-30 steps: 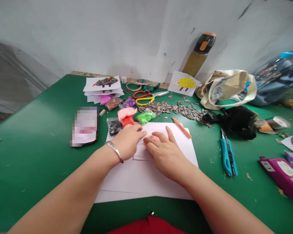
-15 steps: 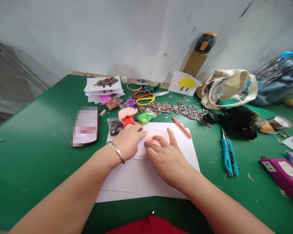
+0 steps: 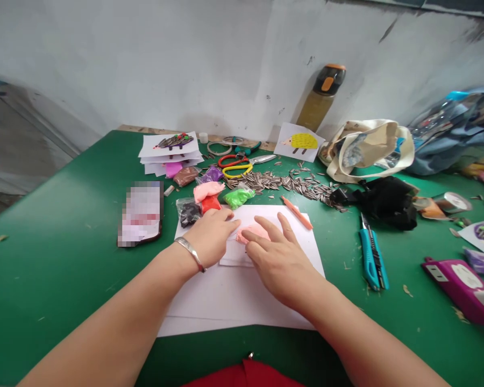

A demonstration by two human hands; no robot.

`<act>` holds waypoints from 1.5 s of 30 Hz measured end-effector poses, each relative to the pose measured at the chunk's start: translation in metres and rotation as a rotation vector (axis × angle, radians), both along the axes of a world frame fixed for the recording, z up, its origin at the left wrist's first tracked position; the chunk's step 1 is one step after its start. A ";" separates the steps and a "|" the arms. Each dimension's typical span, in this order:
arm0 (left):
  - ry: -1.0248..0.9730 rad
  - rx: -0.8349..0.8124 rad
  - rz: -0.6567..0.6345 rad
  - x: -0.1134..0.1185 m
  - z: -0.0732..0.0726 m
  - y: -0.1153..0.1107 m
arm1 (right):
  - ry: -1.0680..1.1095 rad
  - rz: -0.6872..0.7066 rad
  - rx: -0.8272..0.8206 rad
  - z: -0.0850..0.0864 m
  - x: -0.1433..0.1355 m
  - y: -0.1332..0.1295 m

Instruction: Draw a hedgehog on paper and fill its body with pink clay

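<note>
A flattened patch of pink clay (image 3: 242,236) lies on a small white paper (image 3: 234,259), which rests on larger white sheets (image 3: 242,301). At the small paper's left side, my left hand (image 3: 210,236) lies with its fingers stretched toward the clay, pressing on the paper. Over the clay my right hand (image 3: 280,260) is spread, its fingers covering part of the patch; whether every fingertip touches it I cannot tell. Just beyond the left hand sit bags of black clay (image 3: 189,213), red clay (image 3: 211,203), light pink clay (image 3: 208,190) and green clay (image 3: 239,198). An orange marker (image 3: 297,213) lies on the sheets' upper right.
Sunflower seeds (image 3: 262,181) are scattered behind the sheets, near scissors (image 3: 237,170). A utility knife (image 3: 373,258) and a purple case (image 3: 462,287) lie right. A phone (image 3: 141,215) is left. Hedgehog pictures (image 3: 298,142), a bottle (image 3: 320,99) and a cloth bag (image 3: 367,148) stand behind.
My right hand's fingers have lifted and spread slightly to the right, showing more of the pink clay. My left hand stays on the paper. The camera view has shifted a little.
</note>
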State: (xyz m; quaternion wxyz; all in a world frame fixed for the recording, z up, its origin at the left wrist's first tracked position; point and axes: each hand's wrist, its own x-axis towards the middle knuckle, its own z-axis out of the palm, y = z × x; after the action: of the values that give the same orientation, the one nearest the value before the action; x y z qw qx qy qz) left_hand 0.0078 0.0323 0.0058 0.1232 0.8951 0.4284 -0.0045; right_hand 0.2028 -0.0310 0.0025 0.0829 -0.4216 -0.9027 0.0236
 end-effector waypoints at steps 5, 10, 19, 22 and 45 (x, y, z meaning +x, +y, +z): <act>-0.004 0.000 -0.005 0.000 -0.001 0.001 | -0.034 0.067 -0.028 0.001 -0.007 0.000; -0.006 -0.021 0.011 0.001 0.001 0.000 | -0.059 0.040 -0.033 0.003 -0.011 0.000; 0.030 -0.015 0.018 0.001 0.002 -0.001 | 0.032 0.036 -0.011 -0.002 -0.002 0.000; 0.031 -0.016 0.021 0.001 0.002 -0.001 | 0.044 0.024 0.010 -0.004 -0.001 0.002; 0.040 -0.031 0.024 0.002 0.004 -0.003 | 0.007 0.006 0.010 -0.004 -0.004 0.001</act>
State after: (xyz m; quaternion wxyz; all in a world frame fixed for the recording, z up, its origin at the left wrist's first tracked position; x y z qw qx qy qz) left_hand 0.0103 0.0288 0.0101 0.1287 0.8877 0.4412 -0.0274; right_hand 0.1986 -0.0297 -0.0014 0.0884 -0.4182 -0.9038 0.0207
